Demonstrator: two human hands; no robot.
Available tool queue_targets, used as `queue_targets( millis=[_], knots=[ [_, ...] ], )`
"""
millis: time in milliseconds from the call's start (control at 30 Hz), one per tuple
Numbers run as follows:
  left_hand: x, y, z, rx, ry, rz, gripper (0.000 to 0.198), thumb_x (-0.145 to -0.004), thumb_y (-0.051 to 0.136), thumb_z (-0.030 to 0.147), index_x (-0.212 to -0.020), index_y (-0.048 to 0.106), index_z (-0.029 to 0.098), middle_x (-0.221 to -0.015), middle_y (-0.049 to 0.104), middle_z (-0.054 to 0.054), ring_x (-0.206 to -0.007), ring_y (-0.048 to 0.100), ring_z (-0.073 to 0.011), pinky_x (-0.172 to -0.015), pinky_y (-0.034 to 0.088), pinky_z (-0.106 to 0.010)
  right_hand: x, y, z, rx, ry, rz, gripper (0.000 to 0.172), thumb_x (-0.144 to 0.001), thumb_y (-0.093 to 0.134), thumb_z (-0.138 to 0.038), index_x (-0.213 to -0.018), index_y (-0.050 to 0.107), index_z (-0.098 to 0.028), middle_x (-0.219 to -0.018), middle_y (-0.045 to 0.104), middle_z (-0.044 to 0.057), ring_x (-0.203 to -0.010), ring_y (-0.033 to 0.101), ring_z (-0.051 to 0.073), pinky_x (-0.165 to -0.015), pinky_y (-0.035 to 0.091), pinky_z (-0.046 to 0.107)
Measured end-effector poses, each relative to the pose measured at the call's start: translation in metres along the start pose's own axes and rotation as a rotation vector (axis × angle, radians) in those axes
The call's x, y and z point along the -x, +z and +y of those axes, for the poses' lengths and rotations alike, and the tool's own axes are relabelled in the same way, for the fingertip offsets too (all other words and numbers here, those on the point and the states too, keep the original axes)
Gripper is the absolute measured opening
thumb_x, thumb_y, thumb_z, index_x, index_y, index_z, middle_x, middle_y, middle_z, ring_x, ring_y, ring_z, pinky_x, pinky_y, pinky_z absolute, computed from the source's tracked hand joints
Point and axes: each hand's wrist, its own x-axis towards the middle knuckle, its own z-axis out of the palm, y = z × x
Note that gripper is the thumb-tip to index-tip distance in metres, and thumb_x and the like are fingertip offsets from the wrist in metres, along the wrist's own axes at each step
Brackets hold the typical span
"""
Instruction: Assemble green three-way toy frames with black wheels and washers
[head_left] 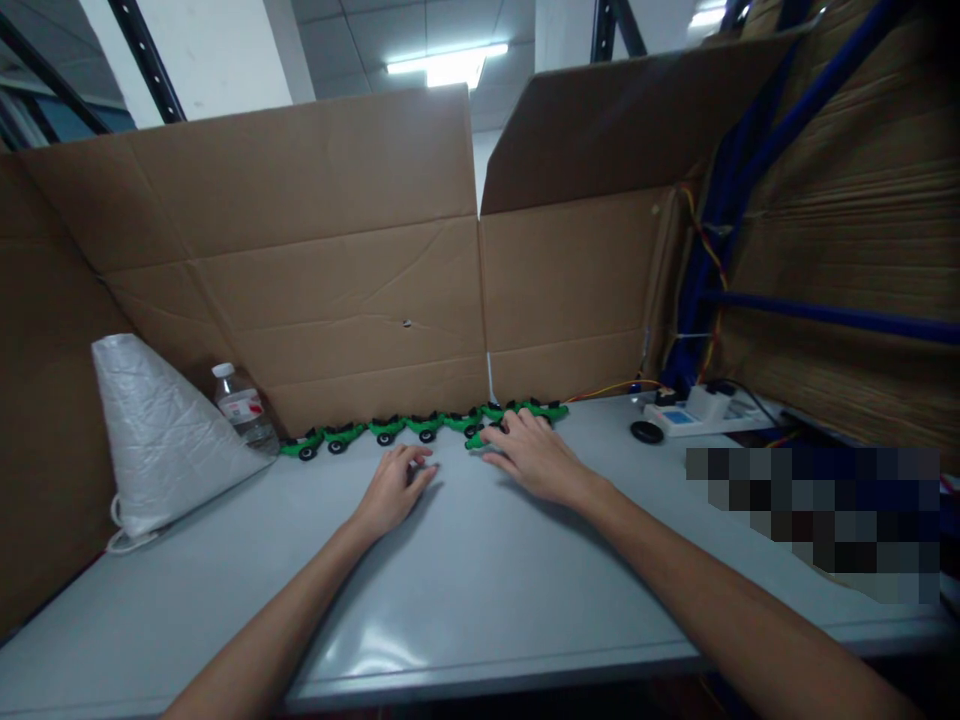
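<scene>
Green toy vehicles [346, 433] with black wheels [427, 436], rowed along creased cardboard [337, 290] behind the glossy worktop [465, 580], right hand [534, 452], fingers bent over one nearer vehicle [474, 442], grip unclear, left hand [391, 488], fingers apart, holding nothing, open room to the front edge [480, 673]

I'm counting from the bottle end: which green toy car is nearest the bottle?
The leftmost toy car, beside the bottle; every other toy car is farther to the right.

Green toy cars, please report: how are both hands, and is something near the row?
Right hand at a nearer green car, grip unclear. Left hand open, nothing seen in it. Other green cars lined along cardboard wall; bottle by row's left end.
</scene>
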Motion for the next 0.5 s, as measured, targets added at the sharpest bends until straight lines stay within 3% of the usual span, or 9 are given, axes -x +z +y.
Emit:
queue_targets(
  millis=[233,367,500],
  knots=[
    [-0.001,-0.003,0.003,0.010,-0.012,0.002,0.037,-0.100,0.060,0.048,-0.125,0.069,0.022,-0.113,0.068,-0.010,-0.109,0.061,-0.0280,-0.098,0.049,-0.041,-0.003,-0.008,0.030,0.046,0.208,0.078,0.039,-0.109,0.042,-0.050,-0.135,0.061,-0.027,-0.120,0.057,0.015,-0.112,0.047,0.033,-0.095,0.038,0.043],
    [-0.001,-0.005,0.004,0.014,-0.022,0.011,0.035,-0.099,0.060,0.048,-0.122,0.070,0.023,-0.112,0.068,-0.009,-0.108,0.062,-0.0278,-0.098,0.049,-0.041,0.000,-0.009,0.053,0.130,0.442,0.108,0.043,-0.110,0.037,-0.049,-0.133,0.060,-0.023,-0.125,0.055,0.020,-0.117,0.045,0.037,-0.094,0.039,0.046],
    [0.000,-0.004,0.003,0.006,-0.012,0.009,0.034,-0.100,0.059,0.047,-0.122,0.069,0.023,-0.112,0.068,-0.009,-0.109,0.061,-0.0279,-0.100,0.048,-0.042,0.006,-0.004,0.077,0.218,0.662,0.082,0.038,-0.107,0.046,-0.046,-0.131,0.059,-0.020,-0.123,0.055,0.022,-0.117,0.048,0.040,-0.090,0.042,0.047]
  ],
)
